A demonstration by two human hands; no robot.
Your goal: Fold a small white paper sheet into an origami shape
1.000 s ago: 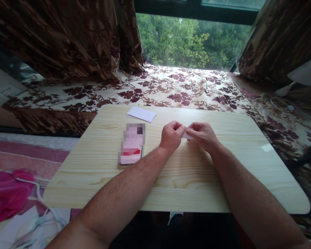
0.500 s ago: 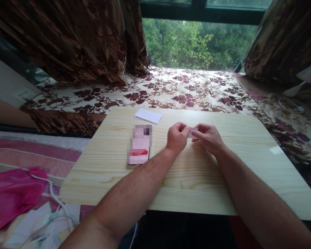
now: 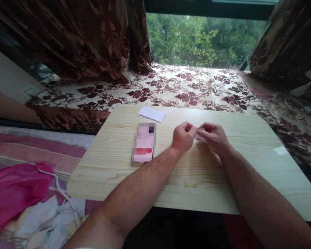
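White slip (image 3: pixel 198 136), pinched in both hands (image 3: pixel 183 137) (image 3: pixel 215 137), ends hidden

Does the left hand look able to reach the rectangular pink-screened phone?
Likely yes: only pale wooden tabletop separates the left hand from the phone, though that hand holds a small white paper piece.

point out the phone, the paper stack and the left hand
phone (image 3: pixel 144 142): head view, middle of its screen
paper stack (image 3: pixel 152 114): head view, middle of the top sheet
left hand (image 3: pixel 182 137): head view, back of the hand
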